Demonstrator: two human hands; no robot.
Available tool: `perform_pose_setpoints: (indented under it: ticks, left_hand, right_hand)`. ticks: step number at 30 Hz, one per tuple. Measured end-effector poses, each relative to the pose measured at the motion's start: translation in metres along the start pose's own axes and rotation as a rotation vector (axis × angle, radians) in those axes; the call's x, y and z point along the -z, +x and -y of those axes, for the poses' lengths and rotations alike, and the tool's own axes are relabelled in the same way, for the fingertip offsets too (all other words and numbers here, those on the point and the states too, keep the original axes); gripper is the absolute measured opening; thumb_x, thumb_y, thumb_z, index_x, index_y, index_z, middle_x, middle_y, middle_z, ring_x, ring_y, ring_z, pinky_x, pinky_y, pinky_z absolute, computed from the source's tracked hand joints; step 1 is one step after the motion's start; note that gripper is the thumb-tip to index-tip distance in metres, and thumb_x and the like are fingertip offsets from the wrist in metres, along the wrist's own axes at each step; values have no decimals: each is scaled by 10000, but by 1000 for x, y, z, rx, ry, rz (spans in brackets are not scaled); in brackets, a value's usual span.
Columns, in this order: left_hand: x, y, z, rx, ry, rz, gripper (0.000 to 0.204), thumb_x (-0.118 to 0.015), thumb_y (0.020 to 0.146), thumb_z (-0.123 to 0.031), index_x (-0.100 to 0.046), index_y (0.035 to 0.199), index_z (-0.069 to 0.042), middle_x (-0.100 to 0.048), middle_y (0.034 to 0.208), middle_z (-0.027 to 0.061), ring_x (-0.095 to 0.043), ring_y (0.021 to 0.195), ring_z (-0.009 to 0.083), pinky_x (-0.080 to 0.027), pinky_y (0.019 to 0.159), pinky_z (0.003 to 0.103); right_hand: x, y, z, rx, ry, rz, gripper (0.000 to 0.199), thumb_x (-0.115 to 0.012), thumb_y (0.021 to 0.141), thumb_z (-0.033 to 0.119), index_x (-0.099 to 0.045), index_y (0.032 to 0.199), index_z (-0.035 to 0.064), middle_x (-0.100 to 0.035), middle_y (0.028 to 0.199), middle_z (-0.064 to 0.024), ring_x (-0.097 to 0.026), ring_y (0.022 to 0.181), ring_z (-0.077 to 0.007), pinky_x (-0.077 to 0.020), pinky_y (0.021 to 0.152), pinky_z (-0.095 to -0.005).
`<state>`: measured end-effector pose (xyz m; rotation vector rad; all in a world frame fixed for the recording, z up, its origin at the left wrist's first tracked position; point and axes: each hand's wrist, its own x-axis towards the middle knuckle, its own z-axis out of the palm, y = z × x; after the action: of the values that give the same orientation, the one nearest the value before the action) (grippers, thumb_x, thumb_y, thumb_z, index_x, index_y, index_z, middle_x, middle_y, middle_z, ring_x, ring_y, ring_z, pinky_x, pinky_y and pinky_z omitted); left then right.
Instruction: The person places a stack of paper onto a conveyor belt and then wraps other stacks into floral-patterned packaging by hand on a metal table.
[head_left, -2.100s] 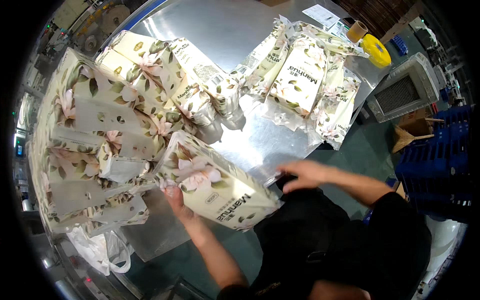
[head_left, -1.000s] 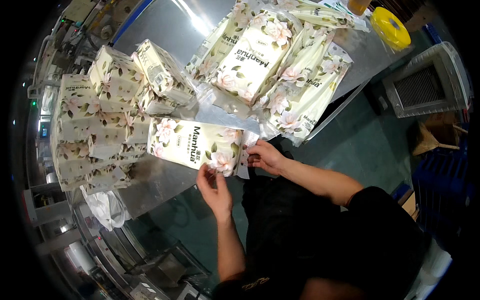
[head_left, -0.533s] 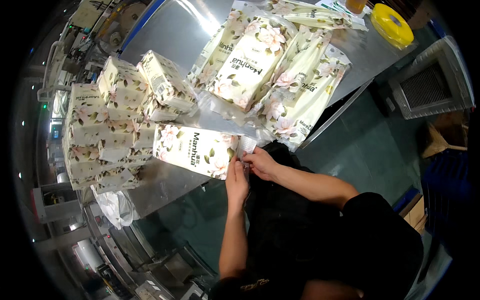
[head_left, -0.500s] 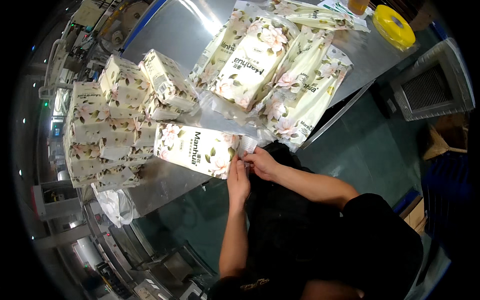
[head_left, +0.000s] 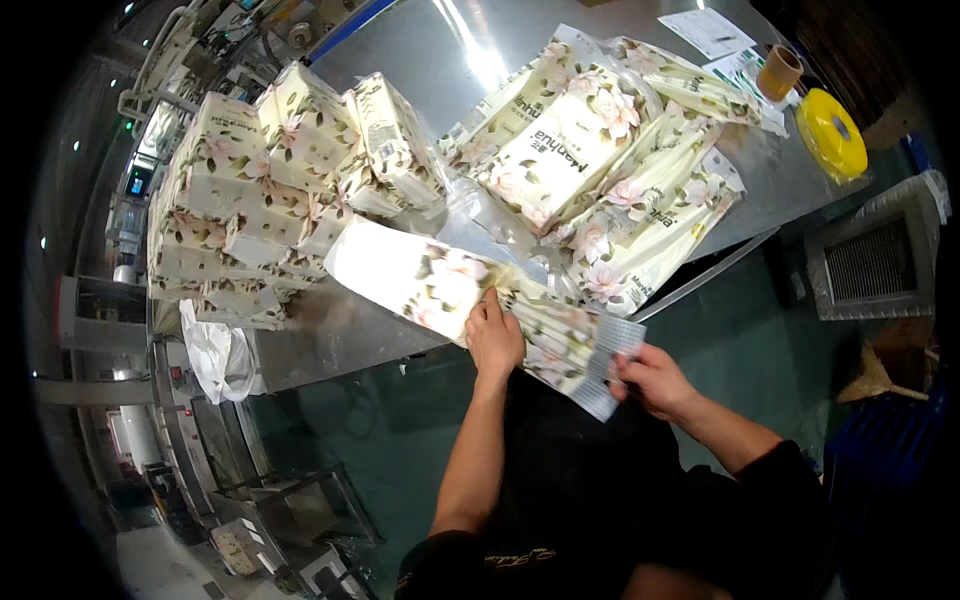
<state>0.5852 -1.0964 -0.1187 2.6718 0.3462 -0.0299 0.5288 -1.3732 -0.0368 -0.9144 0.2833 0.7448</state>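
A long, floral plastic packaging bag (head_left: 548, 325) lies slantwise across the table's near edge, its left part smooth and full, its right part crinkled and slack. My left hand (head_left: 495, 338) grips its near edge about midway along, the index finger pressed on the top. At the right my right hand (head_left: 650, 380) pinches the bag's pale, finely printed end strip (head_left: 608, 368), holding it out past the table edge. What fills the bag's left part is hidden. Stacked floral tissue packs (head_left: 225, 160) stand just beyond it on the left.
Several flat floral bags (head_left: 650, 235) and a plump floral pack (head_left: 565, 150) lie on the metal table (head_left: 330, 350). Farther right are a yellow tape roll (head_left: 832, 135), a brown cup (head_left: 778, 72) and papers (head_left: 706, 35). White plastic (head_left: 215, 350) hangs off the left edge.
My right hand has moved right, drawing out the bag's end strip. The bag's right part now stretches out, crinkled. My left hand has shifted onto its middle. The whole view has also shifted.
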Motion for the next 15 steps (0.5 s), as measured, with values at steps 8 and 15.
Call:
perform_pose_setpoints:
  ticks: [8, 15]
  left_hand:
    - [-4, -3, -4, 79, -2, 22, 600, -515, 964, -321, -394, 1520, -130, -516, 1292, 186, -473, 1213, 395, -361, 1034, 536]
    - [-13, -25, 8, -99, -19, -86, 596, -612, 924, -291, -461, 1442, -37, -470, 1397, 192, -448, 1274, 397, -357, 1057, 538]
  right_hand:
    - [23, -97, 87, 169, -290, -109, 25, -568, 924, 43, -578, 938, 60, -556, 798, -4, -484, 593, -98, -380, 514, -253]
    - [60, -50, 262, 809, -960, -655, 180, -594, 908, 270, -601, 839, 104, -460, 680, 69, -399, 574, -49, -313, 524, -237]
